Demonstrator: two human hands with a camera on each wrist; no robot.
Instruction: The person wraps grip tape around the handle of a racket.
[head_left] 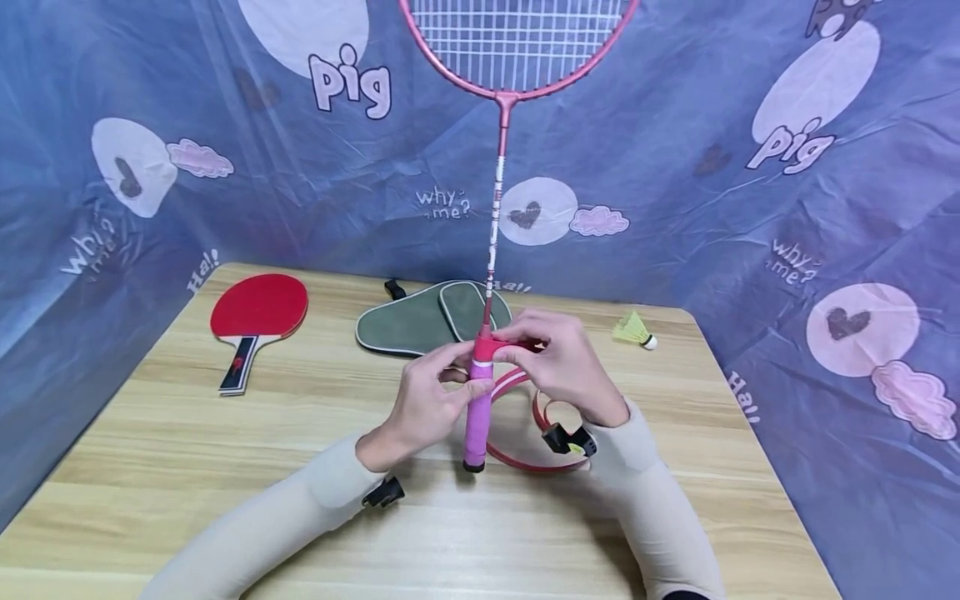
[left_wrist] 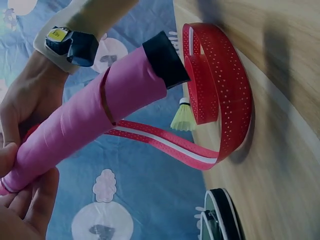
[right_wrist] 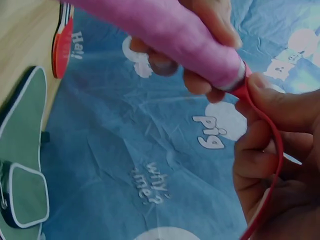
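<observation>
A badminton racket [head_left: 493,217] stands nearly upright above the table, its head cut off by the top of the head view. My left hand [head_left: 429,398] holds its purple-wrapped handle [head_left: 477,417] between thumb and fingers. At the handle's upper end, my right hand [head_left: 557,360] pinches a red grip tape [head_left: 486,348] that lies round the top of the handle. In the left wrist view the tape [left_wrist: 232,95] is perforated with a white stripe, and its loose length loops down to the table. The right wrist view shows thumb and fingers [right_wrist: 280,102] on the tape beside the purple wrap.
A red table tennis bat [head_left: 259,305] lies at the left of the wooden table [head_left: 150,483]. Behind the hands rests a green bat case [head_left: 408,321]. A yellow shuttlecock [head_left: 634,330] lies at the back right. Blue printed cloth [head_left: 645,150] hangs around the table.
</observation>
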